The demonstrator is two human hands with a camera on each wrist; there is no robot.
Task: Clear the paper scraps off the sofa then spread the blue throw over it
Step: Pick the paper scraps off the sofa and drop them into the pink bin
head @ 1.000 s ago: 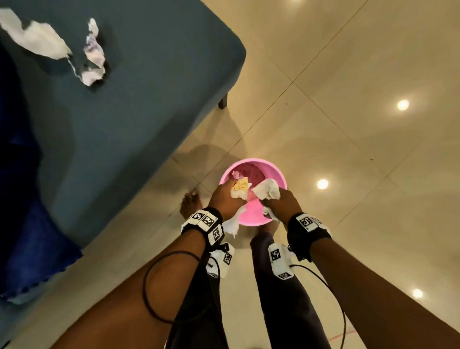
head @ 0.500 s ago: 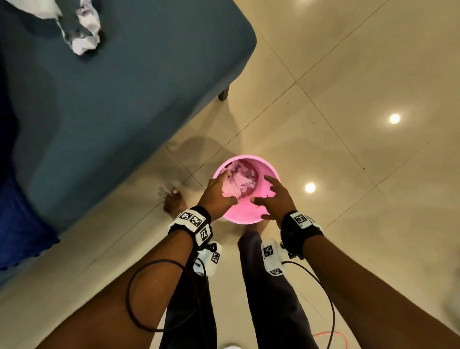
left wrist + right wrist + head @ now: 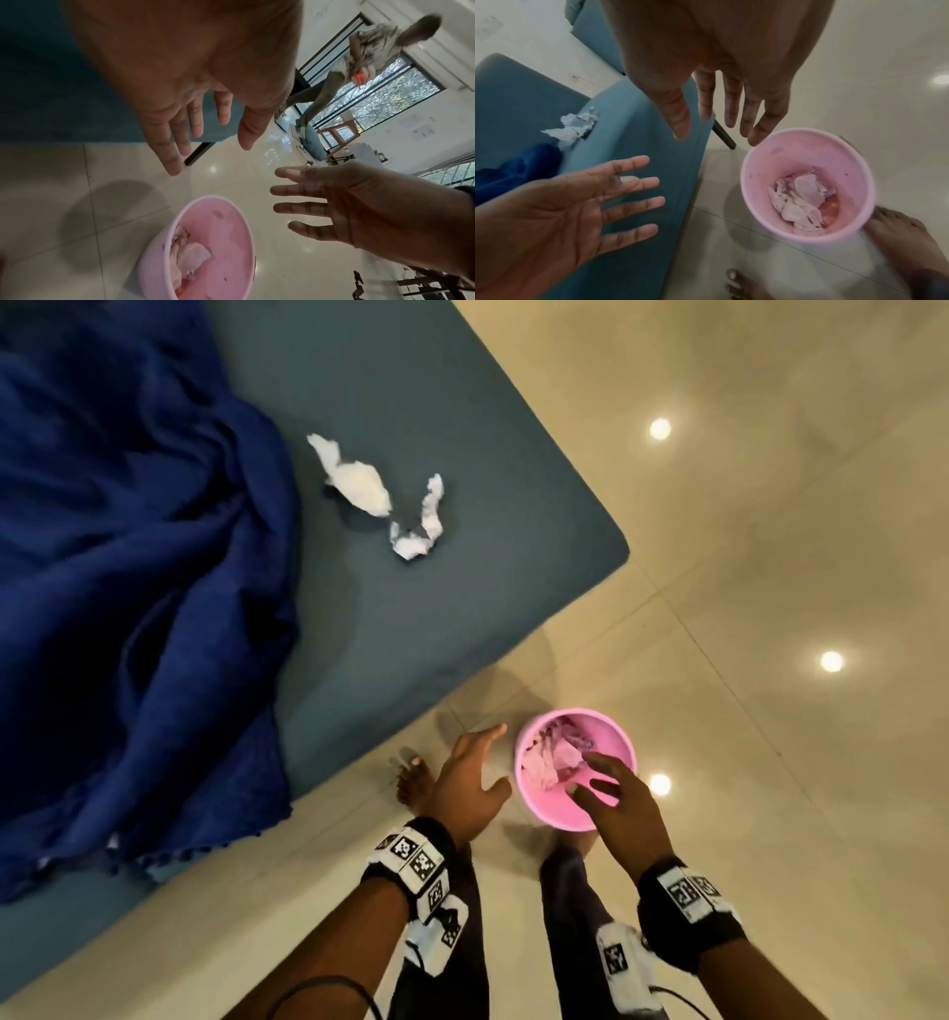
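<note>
Two crumpled white paper scraps (image 3: pixel 359 480) (image 3: pixel 418 526) lie on the teal sofa seat (image 3: pixel 436 618). The bunched blue throw (image 3: pixel 128 582) covers the sofa's left part. A pink bin (image 3: pixel 554 809) stands on the floor with paper scraps (image 3: pixel 800 201) inside. My left hand (image 3: pixel 470 778) hovers just left of the bin, fingers spread and empty. My right hand (image 3: pixel 611 793) hangs over the bin's near rim, fingers straight and empty. In the right wrist view the scraps (image 3: pixel 572 127) sit beside the throw (image 3: pixel 513 168).
Glossy beige floor tiles (image 3: pixel 770 557) stretch to the right. My bare feet (image 3: pixel 411 778) stand by the bin and sofa edge. A dark sofa leg (image 3: pixel 197 154) shows in the left wrist view. Another person (image 3: pixel 359 60) stands far off by a window.
Both hands dropped their paper into the bin and opened. The left hand has drifted left, off the bin. The view swung toward the sofa, showing the throw and scraps.
</note>
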